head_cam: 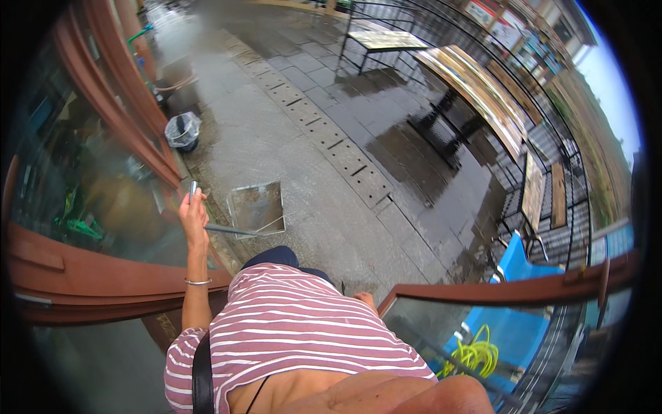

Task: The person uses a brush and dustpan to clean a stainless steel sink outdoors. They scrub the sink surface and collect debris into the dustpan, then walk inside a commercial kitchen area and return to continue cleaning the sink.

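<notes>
My left hand (193, 215) is raised at the left, closed around the shiny metal end of a long grey pole (227, 229). The pole slants down to a square, pale-rimmed pan (282, 207), which looks like a long-handled dustpan, on the wet paving in front of me. Of my right hand (366, 298), only a small patch of skin shows past the edge of my striped shirt (310, 315); its fingers and anything in them are hidden.
Reddish-brown framed glass doors (119, 259) flank me, with another door frame (465, 292) at right. A lined bin (182, 132) stands by the left wall. Farther off are a wooden-topped table (470, 93) and benches (385, 40). Blue seats (517, 331) hold a coiled yellow-green hose (473, 357).
</notes>
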Demonstrator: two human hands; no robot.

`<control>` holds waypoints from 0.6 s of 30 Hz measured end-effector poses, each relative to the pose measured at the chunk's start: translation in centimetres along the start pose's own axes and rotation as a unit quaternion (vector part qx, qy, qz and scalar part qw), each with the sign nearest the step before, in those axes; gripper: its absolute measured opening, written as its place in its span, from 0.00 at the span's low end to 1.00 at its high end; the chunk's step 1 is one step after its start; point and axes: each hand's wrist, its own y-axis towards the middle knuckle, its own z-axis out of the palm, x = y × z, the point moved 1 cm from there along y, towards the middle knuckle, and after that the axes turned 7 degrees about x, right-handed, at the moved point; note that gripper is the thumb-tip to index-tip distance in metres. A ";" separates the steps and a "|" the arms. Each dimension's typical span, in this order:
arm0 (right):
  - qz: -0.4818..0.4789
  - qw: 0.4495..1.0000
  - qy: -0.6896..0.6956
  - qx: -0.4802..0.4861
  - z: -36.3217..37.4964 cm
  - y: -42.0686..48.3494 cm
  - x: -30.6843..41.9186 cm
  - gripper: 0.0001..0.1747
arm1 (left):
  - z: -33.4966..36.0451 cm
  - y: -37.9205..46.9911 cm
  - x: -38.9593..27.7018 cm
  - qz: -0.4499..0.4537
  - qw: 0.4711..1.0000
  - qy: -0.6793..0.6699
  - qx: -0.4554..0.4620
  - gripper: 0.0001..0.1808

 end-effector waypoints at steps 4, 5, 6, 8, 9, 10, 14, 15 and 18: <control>0.072 0.995 -0.065 0.023 0.4 7.2 3.3 0.05 | -0.4 3.6 -1.4 0.014 1.000 0.007 -0.026 0.11; 0.068 0.995 -0.054 0.044 0.5 8.8 5.8 0.05 | -0.3 4.5 -1.2 0.014 1.000 0.008 -0.026 0.11; 0.063 0.995 -0.040 0.061 1.0 10.1 8.9 0.06 | -0.4 5.4 -1.0 0.014 0.999 0.009 -0.037 0.10; 0.037 0.995 -0.062 0.062 2.4 12.1 15.6 0.06 | 0.0 8.3 -0.2 0.015 1.000 0.006 -0.022 0.10; -0.003 0.992 -0.104 0.071 3.4 13.2 18.9 0.07 | 0.1 9.7 0.3 0.004 0.999 0.012 -0.041 0.09; 0.014 0.990 -0.124 0.059 4.8 14.8 21.6 0.08 | 0.2 11.2 0.8 0.000 0.999 0.018 -0.051 0.09; -0.016 0.976 -0.182 0.116 9.8 23.9 27.6 0.11 | -0.9 18.3 2.6 -0.013 0.997 0.021 -0.072 0.07; -0.036 0.967 -0.218 0.127 10.7 26.5 28.4 0.11 | -1.1 20.2 3.0 -0.021 0.996 0.018 -0.083 0.07; 0.000 0.956 -0.231 0.182 14.4 33.4 32.5 0.11 | -2.9 24.6 3.2 -0.021 0.995 0.010 -0.101 0.07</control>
